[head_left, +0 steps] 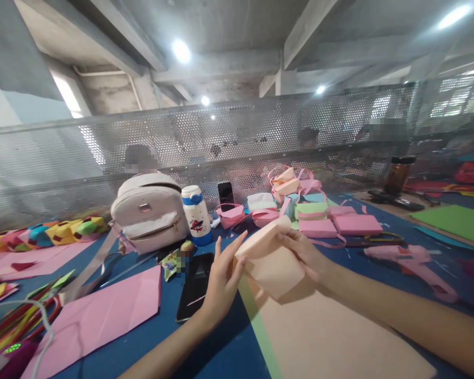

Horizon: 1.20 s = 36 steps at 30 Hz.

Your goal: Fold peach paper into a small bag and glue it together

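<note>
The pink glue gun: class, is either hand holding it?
No: the glue gun lies on the table, while the left hand and right hand touch the peach paper piece.

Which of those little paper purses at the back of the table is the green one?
The light green paper purse in the middle of the cluster, just behind a flat pink purse; the others are pink, white or peach.

Peach folded paper piece (pixel 270 258), pink sheet (pixel 98 316) at the blue table's (pixel 221 352) left edge, pink glue gun (pixel 414 263) right.
</note>
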Tool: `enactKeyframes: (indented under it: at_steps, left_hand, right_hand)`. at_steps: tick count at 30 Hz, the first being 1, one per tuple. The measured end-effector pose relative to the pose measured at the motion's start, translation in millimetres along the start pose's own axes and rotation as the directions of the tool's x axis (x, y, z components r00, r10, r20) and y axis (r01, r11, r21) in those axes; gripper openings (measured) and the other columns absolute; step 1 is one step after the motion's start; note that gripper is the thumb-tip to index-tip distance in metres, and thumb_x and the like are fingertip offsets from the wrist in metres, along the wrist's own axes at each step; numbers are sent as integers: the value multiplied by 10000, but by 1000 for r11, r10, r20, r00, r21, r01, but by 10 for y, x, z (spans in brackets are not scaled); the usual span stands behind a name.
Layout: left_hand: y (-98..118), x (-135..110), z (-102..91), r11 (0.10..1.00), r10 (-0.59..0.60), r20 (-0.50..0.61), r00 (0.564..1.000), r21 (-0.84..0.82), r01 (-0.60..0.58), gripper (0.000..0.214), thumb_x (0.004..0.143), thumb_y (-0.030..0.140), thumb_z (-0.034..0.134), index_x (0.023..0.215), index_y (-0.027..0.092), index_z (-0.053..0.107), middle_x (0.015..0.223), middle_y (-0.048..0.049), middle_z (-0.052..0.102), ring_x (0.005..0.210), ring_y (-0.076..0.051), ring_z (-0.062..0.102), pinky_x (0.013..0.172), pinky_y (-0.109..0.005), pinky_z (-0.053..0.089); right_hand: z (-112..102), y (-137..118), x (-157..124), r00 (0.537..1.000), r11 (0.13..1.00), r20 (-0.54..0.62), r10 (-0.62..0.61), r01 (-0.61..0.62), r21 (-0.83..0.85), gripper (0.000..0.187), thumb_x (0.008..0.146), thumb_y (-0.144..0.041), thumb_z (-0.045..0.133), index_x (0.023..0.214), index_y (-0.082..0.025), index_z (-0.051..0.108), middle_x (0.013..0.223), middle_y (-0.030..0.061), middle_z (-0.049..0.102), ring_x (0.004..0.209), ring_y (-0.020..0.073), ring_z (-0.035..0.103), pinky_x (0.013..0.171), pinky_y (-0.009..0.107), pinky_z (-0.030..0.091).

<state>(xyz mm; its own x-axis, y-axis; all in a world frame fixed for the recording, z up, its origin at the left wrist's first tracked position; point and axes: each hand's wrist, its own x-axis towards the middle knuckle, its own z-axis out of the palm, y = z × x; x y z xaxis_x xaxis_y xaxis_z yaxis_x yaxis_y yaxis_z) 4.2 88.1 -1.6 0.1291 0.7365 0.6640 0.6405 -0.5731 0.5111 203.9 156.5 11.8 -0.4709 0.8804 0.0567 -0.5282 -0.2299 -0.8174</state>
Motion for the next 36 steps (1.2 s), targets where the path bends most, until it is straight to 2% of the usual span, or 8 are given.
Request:
enactKeyframes:
  at_steps: [4, 7, 11, 14, 19, 25, 32, 36]
  left_hand:
    - [-3, -17, 20, 1000, 21, -9, 1000, 18, -21, 518, 1017, 256, 414, 1508, 342, 274, 1555, -51, 410, 1439, -238, 370, 1221, -556, 135]
    - [-2, -17, 8, 995, 55, -167, 984, 96, -39, 584, 976, 278, 510, 1507, 300, 268, 1545, -108, 376, 1453, -278, 318, 1169, -507, 291]
    - [8, 8, -20, 997, 29, -366, 930, 81, 1, 244, 876, 280, 665, 1088, 230, 554, 995, -43, 577, 956, -214, 585, 848, -349, 499]
    - [3, 31, -13, 992, -113, -311, 944, -88, 90, 149, 868, 261, 660, 926, 219, 529, 788, 24, 512, 709, -145, 511, 660, -253, 443]
    - [-56, 79, -7, 963, -243, -332, 912, -199, 185, 160, 858, 263, 628, 989, 213, 552, 855, 1, 564, 765, -158, 536, 701, -265, 430]
    - [-130, 87, 1, 946, -289, -290, 912, -236, 224, 142, 811, 265, 665, 923, 208, 599, 863, 4, 612, 710, -140, 538, 660, -250, 421]
    - [-146, 63, 34, 912, -324, -205, 924, -327, 247, 101, 813, 244, 636, 882, 192, 583, 790, 12, 616, 724, -144, 591, 659, -234, 459]
    - [-145, 64, 39, 902, -321, -157, 934, -353, 250, 72, 825, 247, 625, 846, 185, 595, 789, -1, 647, 745, -158, 617, 679, -243, 479]
  right_hand:
    - [-4, 5, 3, 1000, 1000, 1, 2, -2, -21, 372, 624, -338, 899, 901, -178, 709, 818, 29, 757, 669, 191, 684, 648, 332, 548]
    - [-16, 17, 19, 1000, 999, -2, -30, 30, -17, 387, 655, -354, 882, 957, -180, 715, 848, 39, 763, 695, 193, 690, 672, 337, 554]
    - [-55, 35, 57, 990, 993, -77, -120, 118, -29, 415, 654, -377, 881, 988, -181, 728, 855, 36, 767, 698, 173, 683, 683, 311, 552]
    - [-73, 39, 70, 985, 991, -107, -132, 128, -43, 439, 635, -394, 889, 988, -184, 736, 849, 37, 768, 700, 171, 680, 664, 290, 545]
    - [-40, 51, 40, 996, 998, -72, -60, 61, 9, 397, 625, -394, 895, 928, -189, 742, 834, 27, 768, 683, 159, 674, 679, 286, 544]
    - [-2, 124, 3, 996, 998, -64, -54, 56, 23, 404, 591, -375, 916, 906, -182, 753, 822, 22, 765, 726, 158, 668, 732, 280, 532]
    - [-18, 215, -31, 998, 999, 51, -36, 35, 21, 327, 714, -373, 848, 972, -196, 752, 916, 42, 764, 772, 178, 676, 747, 295, 512]
    - [-46, 242, -11, 998, 998, 19, -58, 58, -10, 290, 718, -349, 848, 945, -190, 762, 895, 36, 761, 803, 163, 663, 760, 266, 509]
